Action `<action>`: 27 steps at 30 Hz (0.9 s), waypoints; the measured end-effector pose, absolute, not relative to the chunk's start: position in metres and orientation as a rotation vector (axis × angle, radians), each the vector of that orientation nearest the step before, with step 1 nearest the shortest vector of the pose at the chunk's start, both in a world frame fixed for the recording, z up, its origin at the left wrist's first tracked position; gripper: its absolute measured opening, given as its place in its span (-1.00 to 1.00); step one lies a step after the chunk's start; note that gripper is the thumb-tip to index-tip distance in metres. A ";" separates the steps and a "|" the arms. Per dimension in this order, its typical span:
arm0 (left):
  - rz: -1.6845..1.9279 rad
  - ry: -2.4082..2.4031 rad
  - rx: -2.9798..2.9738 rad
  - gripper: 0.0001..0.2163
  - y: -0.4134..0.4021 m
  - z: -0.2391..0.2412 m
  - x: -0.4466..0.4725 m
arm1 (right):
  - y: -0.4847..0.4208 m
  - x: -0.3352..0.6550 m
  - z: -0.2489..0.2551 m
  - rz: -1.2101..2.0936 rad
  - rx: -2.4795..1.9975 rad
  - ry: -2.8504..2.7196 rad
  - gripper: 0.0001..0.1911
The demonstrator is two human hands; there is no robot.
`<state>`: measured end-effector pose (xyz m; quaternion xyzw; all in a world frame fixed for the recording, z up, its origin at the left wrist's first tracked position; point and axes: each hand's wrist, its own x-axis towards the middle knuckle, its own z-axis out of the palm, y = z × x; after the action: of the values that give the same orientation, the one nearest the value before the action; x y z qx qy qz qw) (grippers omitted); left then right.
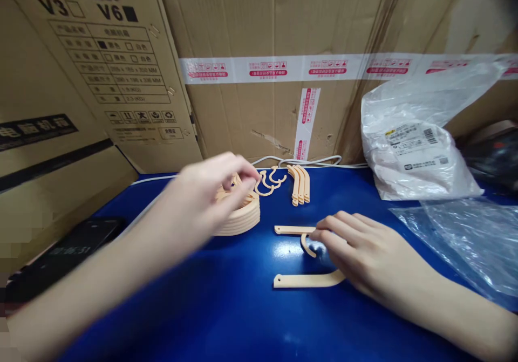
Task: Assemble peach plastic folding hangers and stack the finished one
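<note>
My left hand [220, 186] is smeared by motion above a round stack of beige plastic parts [238, 222]. Its thumb and forefinger curve toward each other beside several loose beige hooks [265, 188]; whether they touch one is unclear. My right hand [352, 243] rests low over the blue table, fingers closed on a small beige hook [308, 246]. Under those fingertips runs a straight-ended beige hanger arm [293, 230], its far end hidden by the hand. Closer to me lies a second hanger arm [307, 281], its curved end partly beneath the right hand.
Three curved beige hanger arms [300, 184] lie together at the back. White cable [324, 162] runs along the cardboard wall [251, 114]. A white plastic package [416, 151] and clear bag [465, 243] occupy the right. A phone [68, 248] is at left on the blue table [226, 308].
</note>
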<state>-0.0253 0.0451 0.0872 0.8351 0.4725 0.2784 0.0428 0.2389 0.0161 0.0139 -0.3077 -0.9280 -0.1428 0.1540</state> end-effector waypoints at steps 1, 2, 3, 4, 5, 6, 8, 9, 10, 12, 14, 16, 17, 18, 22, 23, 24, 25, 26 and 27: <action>0.798 1.613 2.511 -0.80 0.064 0.094 -0.030 | 0.013 0.237 0.014 -0.328 -0.847 -2.639 -0.76; 0.671 1.751 2.463 -0.79 0.084 0.098 -0.034 | 0.010 0.234 0.013 -0.255 -0.829 -2.621 -0.75; 0.514 1.822 2.432 -0.78 0.105 0.098 -0.038 | 0.007 0.231 0.012 -0.193 -0.812 -2.618 -0.75; 0.402 1.818 2.414 -0.79 0.125 0.095 -0.041 | 0.004 0.229 0.010 -0.140 -0.797 -2.629 -0.74; 0.327 1.828 2.396 -0.78 0.145 0.090 -0.044 | 0.003 0.227 0.008 -0.093 -0.787 -2.644 -0.73; 0.249 1.837 2.376 -0.76 0.162 0.083 -0.046 | 0.001 0.226 0.006 -0.043 -0.781 -2.664 -0.72; 0.111 1.857 2.345 -0.69 0.190 0.069 -0.050 | 0.000 0.225 0.003 0.059 -0.798 -2.695 -0.75; 0.054 1.870 2.333 -0.65 0.199 0.062 -0.050 | 0.000 0.224 0.002 0.110 -0.810 -2.706 -0.78; 0.004 1.882 2.324 -0.62 0.207 0.057 -0.051 | 0.000 0.224 0.002 0.151 -0.822 -2.718 -0.80; -0.077 1.898 2.308 -0.59 0.216 0.052 -0.050 | 0.000 0.223 0.004 0.195 -0.821 -2.742 -0.81; -0.135 1.895 2.297 -0.60 0.219 0.051 -0.047 | -0.001 0.222 0.008 0.207 -0.810 -2.759 -0.82; -0.169 1.870 2.291 -0.62 0.219 0.053 -0.046 | -0.002 0.222 0.011 0.220 -0.799 -2.780 -0.84; -0.177 1.855 2.290 -0.64 0.219 0.053 -0.045 | -0.003 0.221 0.011 0.231 -0.790 -2.796 -0.85; -0.180 1.841 2.290 -0.65 0.218 0.054 -0.045 | -0.004 0.221 0.012 0.238 -0.777 -2.814 -0.86; -0.166 1.847 2.278 -0.64 0.216 0.055 -0.048 | -0.006 0.222 0.008 0.200 -0.735 -2.867 -0.90; -0.161 1.854 2.272 -0.63 0.216 0.054 -0.049 | -0.006 0.222 0.007 0.179 -0.733 -2.875 -0.90; -0.156 1.857 2.264 -0.63 0.216 0.054 -0.050 | -0.006 0.222 0.007 0.158 -0.734 -2.883 -0.90; -0.152 1.854 2.254 -0.63 0.215 0.054 -0.050 | -0.006 0.222 0.006 0.139 -0.737 -2.891 -0.90; -0.149 1.844 2.241 -0.65 0.215 0.054 -0.051 | -0.006 0.222 0.006 0.113 -0.739 -2.896 -0.89; -0.145 1.831 2.227 -0.66 0.215 0.053 -0.051 | -0.006 0.222 0.006 0.079 -0.738 -2.896 -0.88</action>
<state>-0.0509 0.2152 0.0535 0.7651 0.6292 -0.0498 0.1271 0.2218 -0.0062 0.0057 -0.2461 -0.9659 0.0264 0.0758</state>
